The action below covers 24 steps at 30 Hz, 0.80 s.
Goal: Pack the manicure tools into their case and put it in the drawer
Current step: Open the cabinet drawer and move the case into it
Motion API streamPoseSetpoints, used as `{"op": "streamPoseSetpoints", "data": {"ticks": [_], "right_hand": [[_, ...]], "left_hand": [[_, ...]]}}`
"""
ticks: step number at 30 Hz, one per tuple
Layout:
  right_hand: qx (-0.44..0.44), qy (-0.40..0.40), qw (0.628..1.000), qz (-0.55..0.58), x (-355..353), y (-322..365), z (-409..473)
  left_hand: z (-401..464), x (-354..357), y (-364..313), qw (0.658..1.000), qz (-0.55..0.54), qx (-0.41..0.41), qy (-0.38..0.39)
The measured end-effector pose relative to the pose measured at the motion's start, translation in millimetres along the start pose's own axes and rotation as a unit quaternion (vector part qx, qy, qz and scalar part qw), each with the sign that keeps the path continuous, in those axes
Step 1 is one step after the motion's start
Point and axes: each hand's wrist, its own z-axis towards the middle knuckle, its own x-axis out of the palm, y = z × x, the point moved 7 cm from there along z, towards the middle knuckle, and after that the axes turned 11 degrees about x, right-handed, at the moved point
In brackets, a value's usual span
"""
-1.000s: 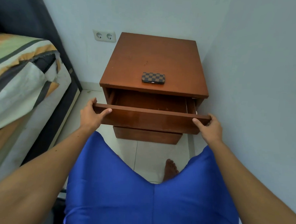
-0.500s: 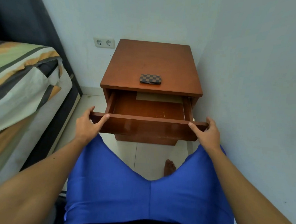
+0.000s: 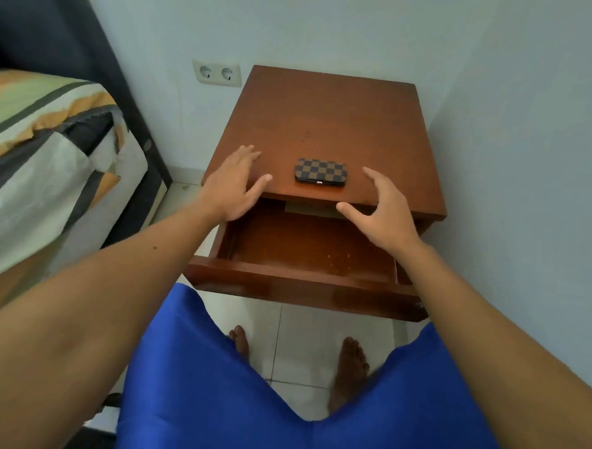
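Indoors, beside a bed, a person in bright blue shorts (image 3: 278,412) reaches both bare hands toward a small closed case with a brown-and-tan checkerboard cover (image 3: 320,171), which lies flat near the front edge of a reddish-brown wooden bedside table (image 3: 327,116). The left hand (image 3: 233,183) hovers over the table's near-left corner, fingers spread and palm down, gripping nothing; whether it touches the wood cannot be told from this angle. The right hand (image 3: 383,208) is held just right of the case, thumb and fingers curved apart in a loose cup, also empty and clear of the case. Below the tabletop, the table's single wooden drawer (image 3: 305,286) stands pulled out toward the person, its dark brown floor bare except for a few pale specks and a strip of pale lining at the far edge. A small metal clasp shows on the near side of the case. At left, a bed with a striped cover in green, orange, grey and black (image 3: 44,163) sits against a dark headboard (image 3: 74,41). A white double wall socket (image 3: 216,73) is set in the pale blue wall (image 3: 530,168) between bed and table. Two bare feet (image 3: 348,371) rest on white floor tiles (image 3: 302,344) under the open drawer.
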Motion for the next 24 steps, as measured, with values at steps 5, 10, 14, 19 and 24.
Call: {"op": "streamPoseSetpoints", "data": {"ticks": [5, 10, 14, 19, 24], "right_hand": [[-0.043, 0.064, 0.993, -0.089, 20, 20, 61], [-0.083, 0.117, 0.979, -0.147, 32, 25, 95], [-0.106, 0.147, 0.966, -0.183, 41, 27, 106], [-0.105, 0.17, 0.959, -0.202, 42, 31, 110], [-0.12, 0.172, 0.959, -0.189, 37, 33, 92]], "left_hand": [[58, 24, 4, 0.995, 0.05, 0.053, 0.062], [82, 52, 27, 0.989, 0.079, 0.042, 0.122], [85, 59, 31, 0.985, 0.1, 0.045, 0.132], [83, 59, 28, 0.983, 0.116, 0.041, 0.135], [81, 59, 28, 0.983, 0.117, 0.043, 0.134]]}}
